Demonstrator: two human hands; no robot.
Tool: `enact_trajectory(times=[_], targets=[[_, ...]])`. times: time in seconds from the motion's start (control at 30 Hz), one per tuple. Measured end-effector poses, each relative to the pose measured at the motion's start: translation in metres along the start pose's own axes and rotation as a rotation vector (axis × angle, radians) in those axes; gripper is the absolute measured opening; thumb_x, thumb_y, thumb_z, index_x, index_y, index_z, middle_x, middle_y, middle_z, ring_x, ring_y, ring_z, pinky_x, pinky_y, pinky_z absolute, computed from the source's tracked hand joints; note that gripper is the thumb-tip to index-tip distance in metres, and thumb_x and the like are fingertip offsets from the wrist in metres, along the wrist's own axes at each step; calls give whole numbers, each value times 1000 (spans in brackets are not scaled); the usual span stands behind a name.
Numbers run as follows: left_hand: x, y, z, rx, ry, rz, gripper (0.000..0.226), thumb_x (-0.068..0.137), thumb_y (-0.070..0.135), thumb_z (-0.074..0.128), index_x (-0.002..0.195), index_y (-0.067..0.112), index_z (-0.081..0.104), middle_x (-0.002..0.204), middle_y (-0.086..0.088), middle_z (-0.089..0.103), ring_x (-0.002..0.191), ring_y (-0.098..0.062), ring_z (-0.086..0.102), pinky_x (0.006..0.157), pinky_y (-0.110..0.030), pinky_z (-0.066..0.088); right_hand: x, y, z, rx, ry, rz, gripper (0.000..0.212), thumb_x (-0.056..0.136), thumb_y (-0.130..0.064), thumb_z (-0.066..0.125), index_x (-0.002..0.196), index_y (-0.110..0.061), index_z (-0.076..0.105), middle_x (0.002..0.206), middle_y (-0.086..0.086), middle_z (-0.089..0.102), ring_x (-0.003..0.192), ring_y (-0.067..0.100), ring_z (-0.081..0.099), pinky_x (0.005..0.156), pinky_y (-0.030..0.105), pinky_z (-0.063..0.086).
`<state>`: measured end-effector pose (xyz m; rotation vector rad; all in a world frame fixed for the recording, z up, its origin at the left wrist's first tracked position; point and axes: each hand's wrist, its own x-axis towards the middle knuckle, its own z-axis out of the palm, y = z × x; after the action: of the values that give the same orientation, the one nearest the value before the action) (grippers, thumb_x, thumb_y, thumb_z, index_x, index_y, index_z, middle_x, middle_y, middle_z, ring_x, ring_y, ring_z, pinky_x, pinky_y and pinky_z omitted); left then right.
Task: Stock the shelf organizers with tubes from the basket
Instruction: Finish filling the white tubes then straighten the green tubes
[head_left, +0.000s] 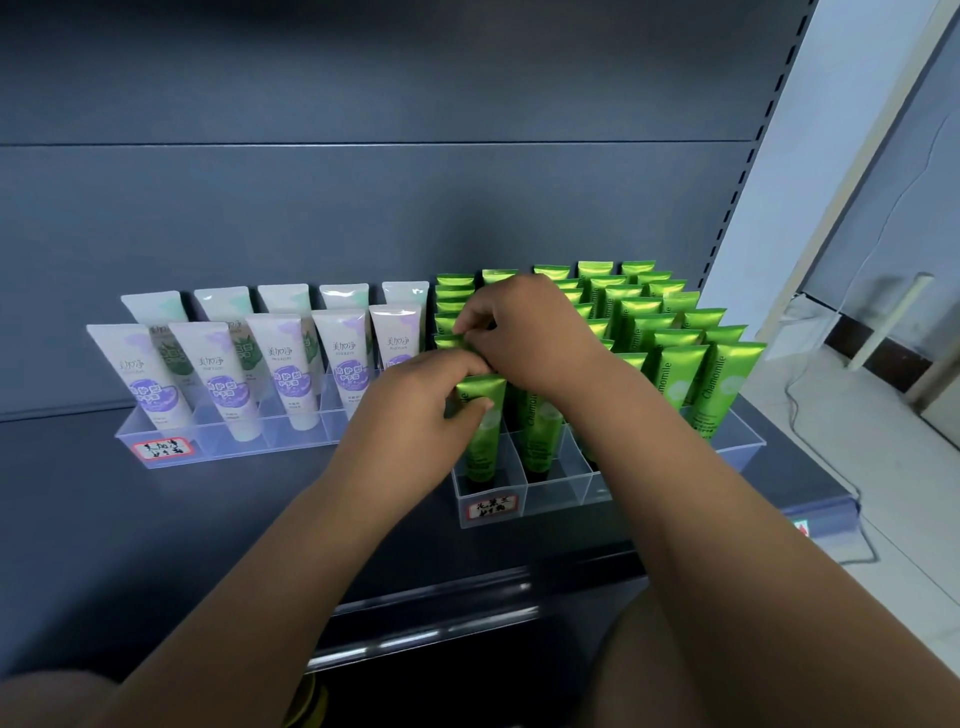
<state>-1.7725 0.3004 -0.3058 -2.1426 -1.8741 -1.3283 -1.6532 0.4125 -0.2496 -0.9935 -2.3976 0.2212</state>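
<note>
Two clear shelf organizers stand on the dark shelf. The right organizer (550, 493) holds several green Chamomile tubes upright in rows. My left hand (415, 410) grips the front-left green tube (480, 431) near its top. My right hand (524, 338) reaches over it and pinches the top edge of a green tube (451, 340) one row behind. The left organizer (223, 441) holds several white tubes (291, 374) with purple and green prints. No basket shows.
The shelf's grey back panel (363, 208) rises right behind the organizers. Handwritten labels (493, 508) are stuck on the front of both organizers. The shelf's right end (810, 499) borders a tiled floor with a thin cable. A lower shelf edge (415, 613) lies below.
</note>
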Motion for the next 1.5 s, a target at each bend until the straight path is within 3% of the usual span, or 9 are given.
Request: enact_trajectory(times=[0.23, 0.37, 0.5, 0.63, 0.87, 1.0, 1.1, 1.3, 1.5], targets=[[-1, 1, 1, 38, -4, 1, 28, 90, 27, 73, 117, 29, 68, 104, 16, 67, 87, 0, 53, 72, -5, 38, 0, 3, -4, 8, -1, 25, 26, 82, -8, 62, 90, -26, 80, 93, -4, 75, 90, 19, 68, 80, 36, 57], [-1, 1, 2, 34, -4, -13, 29, 90, 26, 74, 118, 28, 69, 102, 16, 66, 85, -1, 53, 72, -10, 41, 0, 3, -4, 3, -8, 23, 27, 82, -8, 62, 91, -25, 80, 94, -4, 76, 91, 19, 68, 81, 37, 57], [-2, 2, 2, 44, -4, -1, 30, 90, 24, 74, 119, 26, 68, 104, 11, 69, 84, -4, 55, 74, -26, 49, -1, 4, -4, 4, -11, 25, 27, 82, -8, 61, 91, -26, 79, 94, -5, 75, 91, 18, 68, 81, 37, 57], [-3, 3, 3, 78, -13, 30, 31, 91, 22, 73, 121, 21, 68, 111, 5, 70, 92, -7, 58, 77, -25, 47, -1, 5, -7, 44, 15, 35, 20, 82, -12, 65, 88, -25, 79, 89, -7, 75, 87, 15, 69, 81, 35, 56], [-4, 5, 2, 94, -6, 28, 32, 91, 21, 73, 123, 19, 67, 113, 3, 70, 95, -11, 61, 80, -25, 48, -4, 13, -29, 127, 140, 45, 14, 87, -16, 69, 88, -21, 81, 85, -9, 76, 82, 7, 69, 80, 25, 54], [-5, 5, 2, 107, -7, 29, 32, 91, 21, 73, 122, 20, 67, 111, 3, 70, 92, -11, 61, 77, -24, 47, -8, 22, -39, 142, 178, 67, 14, 87, -16, 69, 86, -22, 82, 77, -14, 72, 79, 2, 67, 70, 5, 43], [-6, 8, 2, 130, -2, 38, 33, 93, 24, 72, 124, 20, 66, 116, 4, 70, 99, -14, 63, 79, -25, 47, -11, 28, -42, 172, 168, 78, 13, 89, -18, 70, 89, -23, 82, 74, -17, 68, 73, -5, 64, 65, -1, 38], [-4, 15, -3, 94, 65, 29, 29, 96, 32, 65, 121, 18, 66, 116, 6, 70, 107, -12, 64, 89, -34, 55, -23, 35, -50, 232, 109, 19, 8, 90, -24, 73, 91, -28, 81, 89, -15, 76, 89, -6, 66, 74, -1, 40], [6, 25, -7, 177, 81, 113, 28, 96, 35, 59, 115, 17, 69, 106, 5, 69, 99, -17, 63, 82, -39, 54, -49, 46, -56, 103, 127, -175, 4, 87, -21, 77, 84, -23, 79, 82, -13, 72, 85, 4, 60, 94, 16, 38]])
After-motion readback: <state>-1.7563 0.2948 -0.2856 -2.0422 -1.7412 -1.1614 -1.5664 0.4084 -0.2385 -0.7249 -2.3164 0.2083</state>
